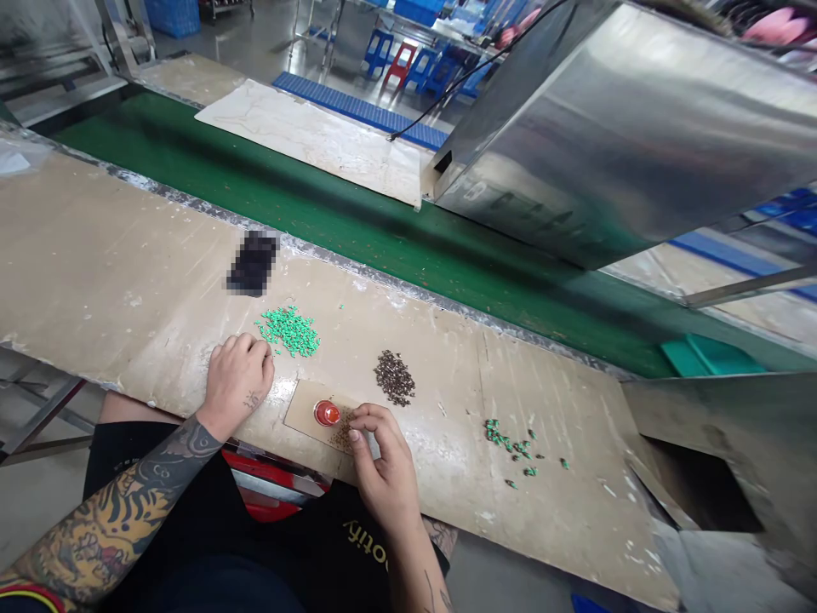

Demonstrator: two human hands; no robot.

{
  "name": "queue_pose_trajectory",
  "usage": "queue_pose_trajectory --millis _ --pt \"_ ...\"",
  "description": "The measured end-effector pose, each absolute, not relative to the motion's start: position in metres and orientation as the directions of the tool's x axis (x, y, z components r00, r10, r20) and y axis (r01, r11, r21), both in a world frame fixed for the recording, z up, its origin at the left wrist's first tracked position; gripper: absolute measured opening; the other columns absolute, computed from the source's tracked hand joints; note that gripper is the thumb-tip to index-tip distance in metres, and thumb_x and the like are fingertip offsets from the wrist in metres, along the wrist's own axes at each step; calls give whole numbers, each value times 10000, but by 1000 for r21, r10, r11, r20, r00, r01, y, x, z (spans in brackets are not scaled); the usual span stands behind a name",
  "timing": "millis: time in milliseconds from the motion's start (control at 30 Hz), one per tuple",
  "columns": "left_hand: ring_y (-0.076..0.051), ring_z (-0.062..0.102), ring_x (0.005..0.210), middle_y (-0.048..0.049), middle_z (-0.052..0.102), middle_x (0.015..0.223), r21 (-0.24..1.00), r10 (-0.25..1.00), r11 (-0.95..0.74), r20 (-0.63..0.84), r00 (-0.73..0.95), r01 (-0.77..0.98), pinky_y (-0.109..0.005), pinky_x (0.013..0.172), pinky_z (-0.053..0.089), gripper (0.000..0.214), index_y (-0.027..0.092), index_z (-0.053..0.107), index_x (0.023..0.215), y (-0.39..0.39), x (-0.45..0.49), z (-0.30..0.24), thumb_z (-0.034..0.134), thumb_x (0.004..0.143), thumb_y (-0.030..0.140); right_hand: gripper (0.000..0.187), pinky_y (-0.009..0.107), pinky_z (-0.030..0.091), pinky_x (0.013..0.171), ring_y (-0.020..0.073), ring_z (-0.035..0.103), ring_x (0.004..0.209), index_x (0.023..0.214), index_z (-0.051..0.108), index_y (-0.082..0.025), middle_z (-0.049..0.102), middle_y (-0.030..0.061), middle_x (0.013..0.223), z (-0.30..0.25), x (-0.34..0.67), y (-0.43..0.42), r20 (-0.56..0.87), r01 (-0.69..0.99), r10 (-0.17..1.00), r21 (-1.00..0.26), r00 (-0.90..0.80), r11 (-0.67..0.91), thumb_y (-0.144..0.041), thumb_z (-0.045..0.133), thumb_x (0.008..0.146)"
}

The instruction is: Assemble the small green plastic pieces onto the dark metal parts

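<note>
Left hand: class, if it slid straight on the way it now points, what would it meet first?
Most likely the pile of green pieces, which lies just ahead of the left hand, though the exact gap is hard to judge from this view.

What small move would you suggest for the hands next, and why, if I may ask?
I would tentatively suggest that the right hand pinch up some of the small brown pieces on the cardboard sheet, because it is right at that little heap, just beside the red cap, while the left hand lies next to the green pieces.
</note>
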State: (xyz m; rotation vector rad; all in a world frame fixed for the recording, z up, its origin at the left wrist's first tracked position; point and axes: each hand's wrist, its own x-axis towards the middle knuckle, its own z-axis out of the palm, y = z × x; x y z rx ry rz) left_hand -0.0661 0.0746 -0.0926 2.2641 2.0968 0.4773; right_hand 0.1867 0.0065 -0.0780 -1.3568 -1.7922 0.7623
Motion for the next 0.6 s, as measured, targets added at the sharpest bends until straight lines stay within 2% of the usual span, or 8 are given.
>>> queue_pose_trajectory --millis 167,333,400,500,600 --pt "-321 618 912 -122 662 902 387 959 -196 266 94 901 -442 772 453 129 181 615 904 77 -68 -96 499 958 166 104 413 511 898 232 596 1052 973 598 -230 603 80 1085 -79 185 9 213 580 963 -769 -163 268 -181 513 1009" --pt "-220 651 857 -50 676 876 519 926 -361 301 230 775 -353 809 527 108 199 582 902 77 -74 -97 503 949 143 110 435 526 892 244 598 1048 985 619 -227 606 89 1087 -81 181 11 224 633 960 -722 -168 279 -182 521 1004" --pt "-212 662 882 -46 686 903 549 917 -386 319 241 741 -347 831 543 112 200 603 942 77 -76 -97 508 951 141 112 450 527 902 250 595 1057 999 626 -229 607 91 1096 -81 181 11 225 645 958 -709 -177 285 -178 526 1000" --pt "-218 668 992 -68 704 1033 597 899 -430 354 259 677 -370 904 550 231 199 654 1071 77 -78 -98 471 967 103 125 459 525 912 250 591 1064 1007 631 -232 607 88 1100 -80 180 12 225 655 954 -694 -197 299 -166 525 997" --pt "-216 670 1001 -73 702 1058 635 885 -463 374 278 618 -379 906 561 307 203 688 1086 77 -80 -98 447 957 64 135 462 525 906 253 589 1058 1007 632 -235 608 85 1089 -79 178 13 222 664 951 -680 -215 309 -154 525 991"
